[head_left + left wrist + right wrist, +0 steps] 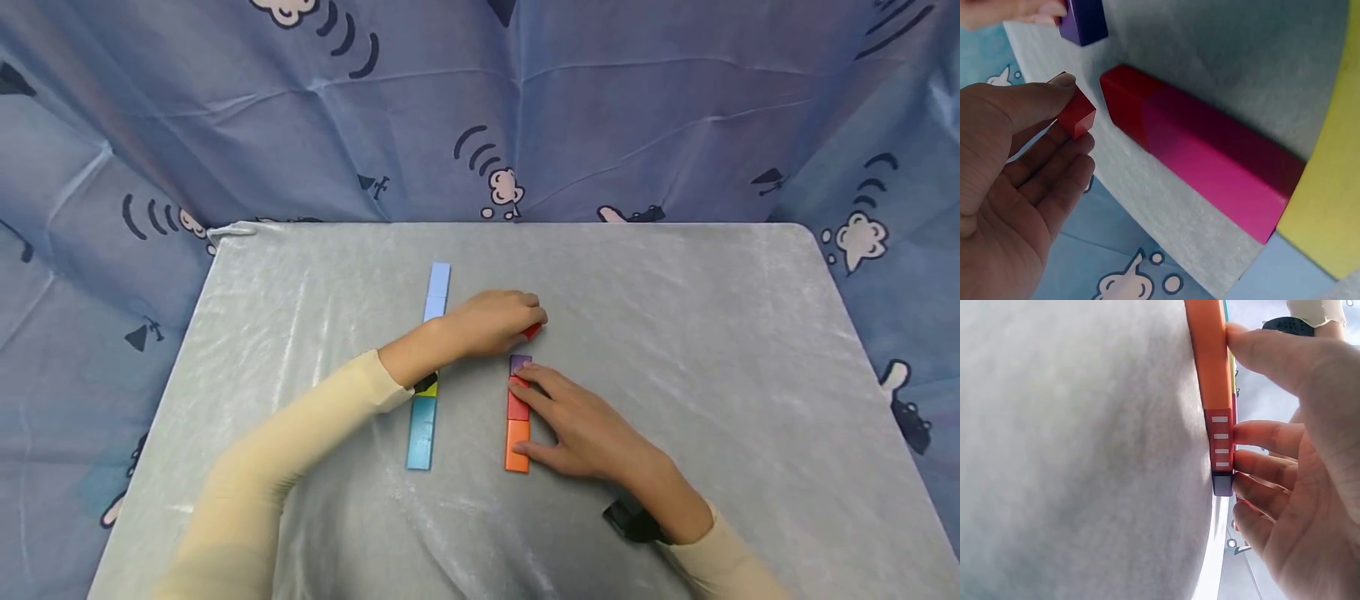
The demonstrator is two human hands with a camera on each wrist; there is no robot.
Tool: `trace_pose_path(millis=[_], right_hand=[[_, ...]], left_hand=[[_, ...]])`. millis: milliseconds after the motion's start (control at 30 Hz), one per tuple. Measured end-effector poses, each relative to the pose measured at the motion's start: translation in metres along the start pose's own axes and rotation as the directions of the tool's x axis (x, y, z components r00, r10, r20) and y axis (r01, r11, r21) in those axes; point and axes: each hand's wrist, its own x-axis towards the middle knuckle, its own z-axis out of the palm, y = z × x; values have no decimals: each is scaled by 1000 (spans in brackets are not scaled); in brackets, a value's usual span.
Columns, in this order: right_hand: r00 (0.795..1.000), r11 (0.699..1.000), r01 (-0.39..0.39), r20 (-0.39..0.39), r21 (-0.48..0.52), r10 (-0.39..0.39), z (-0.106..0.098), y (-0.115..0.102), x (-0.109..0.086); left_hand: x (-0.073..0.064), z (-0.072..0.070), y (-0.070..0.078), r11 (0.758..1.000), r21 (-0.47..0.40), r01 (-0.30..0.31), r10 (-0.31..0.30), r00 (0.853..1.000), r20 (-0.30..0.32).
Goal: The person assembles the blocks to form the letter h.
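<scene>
My left hand [491,323] pinches a small red block [1079,115] between thumb and fingers, above the far end of the right-hand row of blocks. That row runs from an orange block [517,446] through a red block [518,407] to a purple block [519,362]. Along its right side lies my right hand [581,417], with spread, fairly straight fingers touching the blocks. In the right wrist view its thumb rests at the orange block [1210,356] and its fingertips at the red block [1220,440]. White marks line that red block's side.
A second row to the left has light blue blocks [438,283], a yellow block [429,389] and a teal block [421,433]. My left forearm hides its middle. Red and magenta blocks [1210,175] show in the left wrist view. Grey cloth [675,333] covers the table; a patterned curtain [637,108] surrounds it.
</scene>
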Motion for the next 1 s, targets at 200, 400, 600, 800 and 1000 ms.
trace_pose_path(millis=[200,400,600,800,1000], right_hand=[[1000,1000,-5,13,-3,5,-1,0,2],[1000,1000,-7,18,3,7,-1,1,2],[1000,1000,-7,18,11,7,-1,1,0],[1000,1000,2,7,14,-2,-1,1,0],[1000,1000,1,6,14,-1,-1,1,0]], left_hand=[[-3,5,2,1000,15,9,-10,999,37],[-7,12,0,999,25,28,-29,999,42],[-11,14,0,1000,22,18,-18,999,36],[-16,16,2,1000,2,2,-2,1000,25],[-20,18,3,1000,-4,-1,1,1000,19]])
